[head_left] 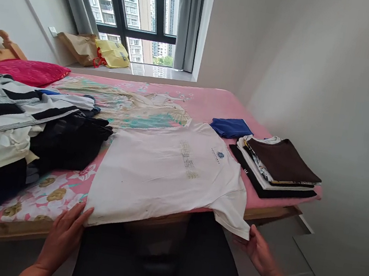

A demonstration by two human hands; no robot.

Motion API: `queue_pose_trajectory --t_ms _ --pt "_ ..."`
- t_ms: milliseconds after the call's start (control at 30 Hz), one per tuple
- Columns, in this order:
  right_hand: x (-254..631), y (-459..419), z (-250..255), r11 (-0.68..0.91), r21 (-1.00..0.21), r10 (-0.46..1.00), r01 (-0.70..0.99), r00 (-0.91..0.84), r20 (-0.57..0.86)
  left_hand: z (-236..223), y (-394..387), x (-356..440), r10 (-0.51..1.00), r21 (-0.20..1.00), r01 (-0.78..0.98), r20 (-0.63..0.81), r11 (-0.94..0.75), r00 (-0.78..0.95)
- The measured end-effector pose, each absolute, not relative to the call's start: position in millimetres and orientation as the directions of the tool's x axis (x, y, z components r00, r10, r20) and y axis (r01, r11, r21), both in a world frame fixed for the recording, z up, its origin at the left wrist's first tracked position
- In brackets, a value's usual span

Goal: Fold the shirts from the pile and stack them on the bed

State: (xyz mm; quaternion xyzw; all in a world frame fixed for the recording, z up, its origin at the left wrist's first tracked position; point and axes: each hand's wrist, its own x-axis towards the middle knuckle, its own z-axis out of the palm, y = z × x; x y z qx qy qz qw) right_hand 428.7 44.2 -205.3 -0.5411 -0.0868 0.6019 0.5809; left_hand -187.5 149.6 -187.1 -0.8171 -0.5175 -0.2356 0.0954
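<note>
A white T-shirt [151, 170] lies spread over the bed's near edge, its hem to the left and its collar to the right. Small printing shows on the chest and down the middle. My left hand [66, 231] is closed on the near corner of the hem, with the thumb on top. At the other end, my right hand [258, 250] pinches the tip of the near sleeve, which hangs past the bed's edge. The fingertips under the cloth are hidden on both hands.
A heap of loose clothes [7, 128] covers the bed's left side. Folded clothes [282, 160] are stacked at the right, beside a folded blue garment [231, 127]. Behind the shirt lies a patterned cloth [133, 104]. Paper bags [79, 48] stand on the windowsill.
</note>
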Motion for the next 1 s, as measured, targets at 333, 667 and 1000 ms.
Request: queue_pose_trajectory --t_ms 333,667,1000 --pt "442 71 -186 -0.304 -0.857 0.825 -0.415 0.336 -0.455 -184 157 -195 0.811 0.076 0.895 0.462 -0.439 0.358" --pt "431 67 -157 -0.369 -0.853 0.888 -0.37 0.129 -0.44 -169 169 -205 0.804 -0.065 0.883 0.387 -0.465 0.452" --pt "459 168 -56 -0.364 -0.919 0.916 -0.154 0.118 -0.383 -122 229 -180 0.977 0.501 0.859 0.212 -0.1 -0.01"
